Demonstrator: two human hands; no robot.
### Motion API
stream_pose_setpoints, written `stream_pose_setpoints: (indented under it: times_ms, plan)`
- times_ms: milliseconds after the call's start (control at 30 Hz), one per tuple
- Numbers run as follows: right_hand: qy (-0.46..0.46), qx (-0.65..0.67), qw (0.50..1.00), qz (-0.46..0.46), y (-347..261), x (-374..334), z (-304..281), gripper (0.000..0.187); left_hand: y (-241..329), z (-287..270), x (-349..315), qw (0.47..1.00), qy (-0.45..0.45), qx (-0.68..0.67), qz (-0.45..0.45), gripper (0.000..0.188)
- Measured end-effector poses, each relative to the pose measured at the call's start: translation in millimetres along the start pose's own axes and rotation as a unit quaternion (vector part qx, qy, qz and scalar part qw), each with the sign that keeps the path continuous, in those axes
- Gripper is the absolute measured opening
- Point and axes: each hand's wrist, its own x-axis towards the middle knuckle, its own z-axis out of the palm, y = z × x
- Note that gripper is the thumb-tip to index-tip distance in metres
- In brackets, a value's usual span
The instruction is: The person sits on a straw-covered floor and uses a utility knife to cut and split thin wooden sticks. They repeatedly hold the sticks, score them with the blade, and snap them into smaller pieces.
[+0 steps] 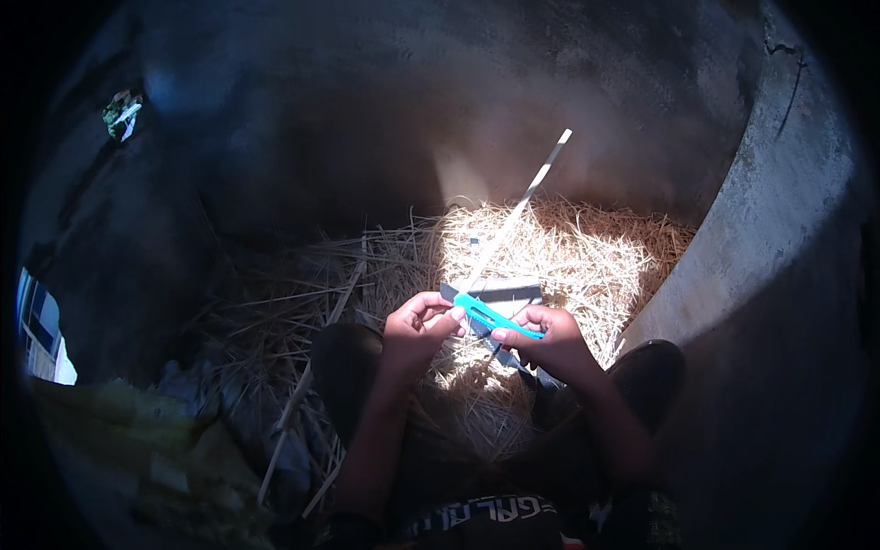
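A turquoise utility knife (495, 317) lies slantwise between my two hands, over the sunlit straw. My right hand (556, 341) grips its lower right end, the thumb along the near side. At the upper left end, my left hand (423, 328) is closed with thumb and fingertips against the knife. From beside that end a thin pale strip (521, 209) rises up and to the right; whether my left fingers also pinch it I cannot tell. Just beyond the knife sits a flat grey and white piece (513, 291), partly covered by the knife and fingers. No blade can be made out.
Straw (605, 247) covers the floor, bright in the middle and shaded at the left. A dark wall (321, 110) curves behind it, with a pale curved wall (733, 266) at the right. Long thin sticks (291, 408) and yellowish cloth (137, 458) lie at the left.
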Motion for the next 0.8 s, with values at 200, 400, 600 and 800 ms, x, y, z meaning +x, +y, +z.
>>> stream_pose_setpoints:
  times_ms: [200, 400, 600, 800]
  plan:
    - [-0.007, -0.030, 0.998, 0.045, -1, -1, -4, 0.040, 1, 1, -2, 1.000, 0.017, 0.014, 0.017, 0.012]
    - [-0.037, -0.003, 0.999, 0.040, -7, -4, -8, 0.035, 4, 1, -1, 0.999, 0.038, 0.009, 0.020, 0.009]
    - [-0.033, 0.002, 0.999, -0.013, -6, -3, -10, 0.027, 6, -5, 0, 0.999, 0.032, -0.003, 0.000, 0.011]
    - [-0.044, 0.033, 0.997, -0.054, -8, -3, -9, 0.024, 1, -14, 0, 1.000, 0.008, 0.002, -0.013, 0.016]
